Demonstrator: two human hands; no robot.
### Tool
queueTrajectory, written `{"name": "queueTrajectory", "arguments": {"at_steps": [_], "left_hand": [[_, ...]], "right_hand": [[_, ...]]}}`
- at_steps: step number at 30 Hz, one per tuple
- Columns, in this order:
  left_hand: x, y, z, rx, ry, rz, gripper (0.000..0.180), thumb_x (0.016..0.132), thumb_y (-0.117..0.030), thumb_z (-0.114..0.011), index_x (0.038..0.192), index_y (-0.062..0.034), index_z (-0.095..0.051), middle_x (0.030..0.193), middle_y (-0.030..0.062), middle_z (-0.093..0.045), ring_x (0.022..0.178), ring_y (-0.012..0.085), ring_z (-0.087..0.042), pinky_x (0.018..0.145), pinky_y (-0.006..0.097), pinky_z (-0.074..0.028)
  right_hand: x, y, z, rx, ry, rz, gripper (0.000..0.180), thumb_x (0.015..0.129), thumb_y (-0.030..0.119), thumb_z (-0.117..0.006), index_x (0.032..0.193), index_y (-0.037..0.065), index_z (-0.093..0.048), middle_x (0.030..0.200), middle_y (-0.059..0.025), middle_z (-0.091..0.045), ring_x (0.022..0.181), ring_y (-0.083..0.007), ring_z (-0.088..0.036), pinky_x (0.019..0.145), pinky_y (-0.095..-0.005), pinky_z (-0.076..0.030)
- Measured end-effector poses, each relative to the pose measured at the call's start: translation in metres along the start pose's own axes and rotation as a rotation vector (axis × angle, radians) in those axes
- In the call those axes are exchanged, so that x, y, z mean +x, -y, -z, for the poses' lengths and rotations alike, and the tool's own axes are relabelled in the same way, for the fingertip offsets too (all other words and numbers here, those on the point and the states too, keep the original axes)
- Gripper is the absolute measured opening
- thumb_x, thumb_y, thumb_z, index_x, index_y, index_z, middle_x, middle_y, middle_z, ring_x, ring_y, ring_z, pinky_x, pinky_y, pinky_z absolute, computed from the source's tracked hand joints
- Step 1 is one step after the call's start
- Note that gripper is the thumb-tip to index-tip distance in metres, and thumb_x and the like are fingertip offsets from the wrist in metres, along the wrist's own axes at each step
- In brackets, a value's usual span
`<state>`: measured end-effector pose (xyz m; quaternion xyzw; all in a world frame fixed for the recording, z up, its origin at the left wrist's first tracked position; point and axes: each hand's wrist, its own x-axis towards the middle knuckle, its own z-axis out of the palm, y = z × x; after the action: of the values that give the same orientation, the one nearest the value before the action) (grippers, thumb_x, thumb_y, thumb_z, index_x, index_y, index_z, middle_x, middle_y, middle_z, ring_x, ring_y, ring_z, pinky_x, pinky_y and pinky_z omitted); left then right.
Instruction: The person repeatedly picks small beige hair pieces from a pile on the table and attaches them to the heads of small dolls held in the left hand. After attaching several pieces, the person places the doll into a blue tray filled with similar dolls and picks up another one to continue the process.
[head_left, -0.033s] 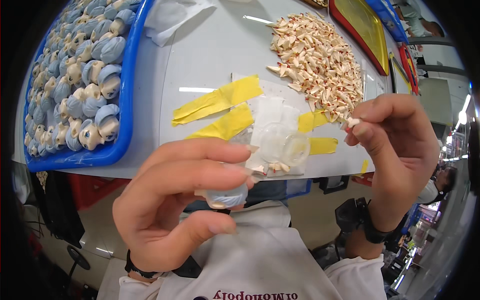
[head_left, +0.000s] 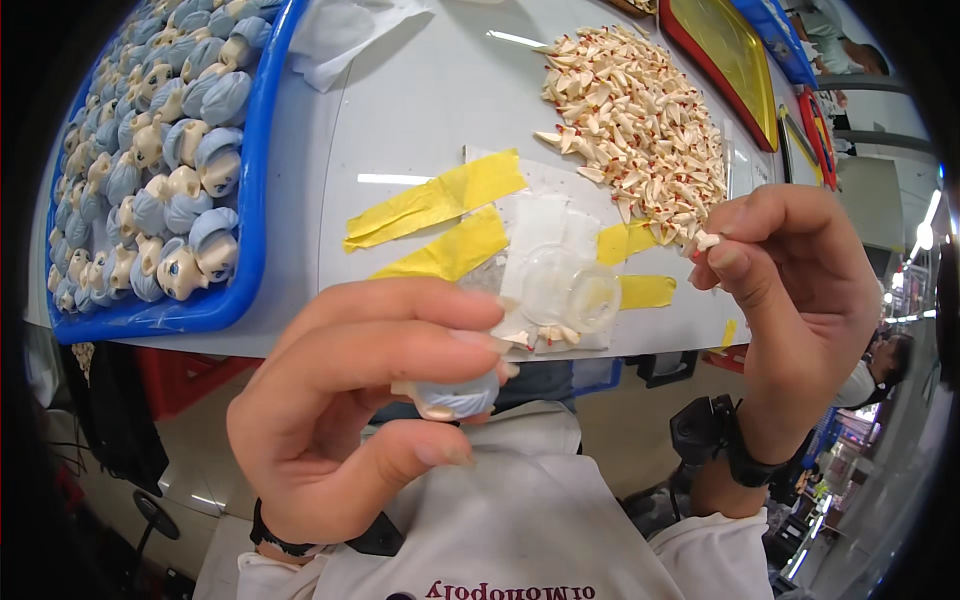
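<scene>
My left hand [head_left: 350,400] is closed around a doll head [head_left: 458,397] with pale blue hair, held in front of the table's near edge; its face is hidden by the fingers. Between thumb and forefinger, my right hand [head_left: 790,260] pinches a small cream pointed piece [head_left: 706,242] with a bit of red on it. That hand hovers by the near right side of a heap of similar cream, red-tipped pieces [head_left: 640,120]. A clear round plastic dish [head_left: 590,300] rests between the hands, and a few cream pieces [head_left: 556,334] lie at its near side.
At left stands a blue tray [head_left: 262,160] packed with blue-haired doll heads [head_left: 150,150]. Yellow tape strips [head_left: 445,200] hold a white pad to the table [head_left: 400,110]. Beyond are a crumpled white sheet [head_left: 350,35] and a yellow tray with a red rim [head_left: 715,60]. Other people sit at far right.
Both hands have barely moved. The doll head has shifted very slightly to the right in my left hand's grip, and the right hand still pinches its piece.
</scene>
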<state>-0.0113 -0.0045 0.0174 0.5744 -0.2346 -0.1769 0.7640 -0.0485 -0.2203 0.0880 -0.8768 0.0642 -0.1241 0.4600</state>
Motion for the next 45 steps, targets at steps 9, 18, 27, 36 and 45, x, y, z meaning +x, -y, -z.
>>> {"name": "queueTrajectory", "arguments": {"at_steps": [9, 18, 27, 36, 45], "left_hand": [[0.001, -0.001, 0.015, 0.095, 0.128, -0.02, 0.037, 0.075, -0.021, -0.068, 0.099, 0.0022, -0.052, 0.101, 0.0182, -0.047, 0.07, 0.0163, -0.058, 0.057, 0.02, -0.047], [0.002, 0.001, 0.006, -0.022, 0.08, -0.039, 0.044, 0.065, -0.013, -0.076, 0.099, 0.0019, -0.052, 0.102, 0.0172, -0.047, 0.073, 0.0159, -0.056, 0.062, 0.02, -0.046], [0.003, -0.008, -0.012, -0.113, 0.102, 0.013, 0.041, 0.064, -0.009, -0.077, 0.095, 0.0022, -0.052, 0.098, 0.0194, -0.051, 0.08, 0.0197, -0.057, 0.07, 0.026, -0.048], [-0.002, -0.009, -0.02, 0.029, 0.08, -0.113, 0.03, 0.064, -0.001, -0.073, 0.089, 0.0037, -0.057, 0.093, 0.019, -0.053, 0.083, 0.0213, -0.058, 0.073, 0.027, -0.048], [0.003, -0.008, -0.016, 0.272, 0.12, -0.222, 0.038, 0.063, -0.007, -0.076, 0.092, 0.0017, -0.054, 0.096, 0.0176, -0.052, 0.079, 0.0197, -0.058, 0.067, 0.025, -0.049]], "right_hand": [[0.013, 0.006, -0.013, -0.365, 0.285, 0.244, 0.014, 0.06, -0.003, -0.064, 0.07, 0.0, -0.054, 0.07, -0.0069, -0.052, 0.062, -0.0165, -0.049, 0.055, -0.0252, -0.036], [0.015, 0.01, -0.017, -0.46, 0.26, 0.346, 0.018, 0.054, -0.008, -0.061, 0.068, 0.0, -0.052, 0.068, -0.0085, -0.05, 0.063, -0.0199, -0.05, 0.056, -0.0268, -0.037], [-0.023, 0.017, -0.018, 0.073, 0.241, 0.251, 0.016, 0.063, -0.003, -0.065, 0.069, 0.007, -0.054, 0.073, -0.006, -0.045, 0.06, -0.0114, -0.045, 0.053, -0.0195, -0.036], [-0.039, 0.015, -0.026, 0.031, 0.162, 0.31, 0.026, 0.065, -0.009, -0.06, 0.081, 0.011, -0.053, 0.073, -0.0046, -0.048, 0.063, -0.0127, -0.043, 0.055, -0.0221, -0.035], [-0.033, -0.002, -0.028, 0.064, 0.122, 0.423, 0.032, 0.059, -0.004, -0.071, 0.08, 0.01, -0.052, 0.074, -0.0061, -0.051, 0.063, -0.0144, -0.045, 0.053, -0.0248, -0.036]]}}
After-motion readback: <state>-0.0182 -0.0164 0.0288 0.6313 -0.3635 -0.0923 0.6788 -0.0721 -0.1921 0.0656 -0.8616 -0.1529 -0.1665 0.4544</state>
